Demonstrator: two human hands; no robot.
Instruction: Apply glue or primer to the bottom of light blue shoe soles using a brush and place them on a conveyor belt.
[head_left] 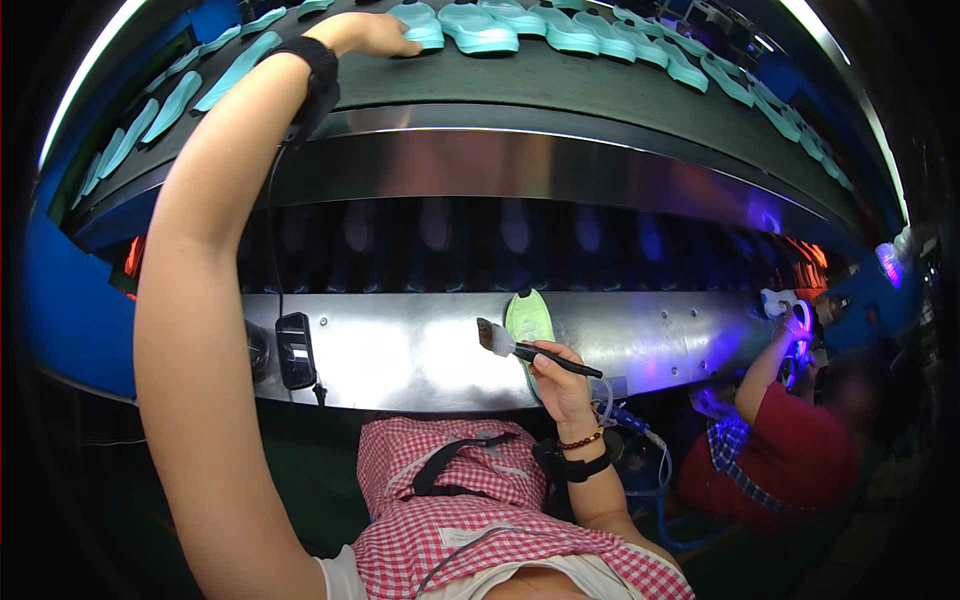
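My left arm stretches far up to the dark upper belt. There my left hand [372, 36] has its fingers closed at the edge of a turquoise shoe sole [420, 22], which rests among others of its kind. Low in front of me, my right hand [562, 388] grips the black handle of a brush [520, 350], its brown bristles pointing left. Behind the brush, a pale green shoe sole [529, 315] lies on the metal ledge; its lower part is partly hidden by the brush and my hand.
Several turquoise soles [572, 32] line the dark belt [480, 82], edged by a metal rail [500, 150]. A black device [295, 350] with a cable sits on the metal ledge [410, 350]. To the right, a person in red [770, 450] works under purple light. Blue tubing [662, 515] hangs below.
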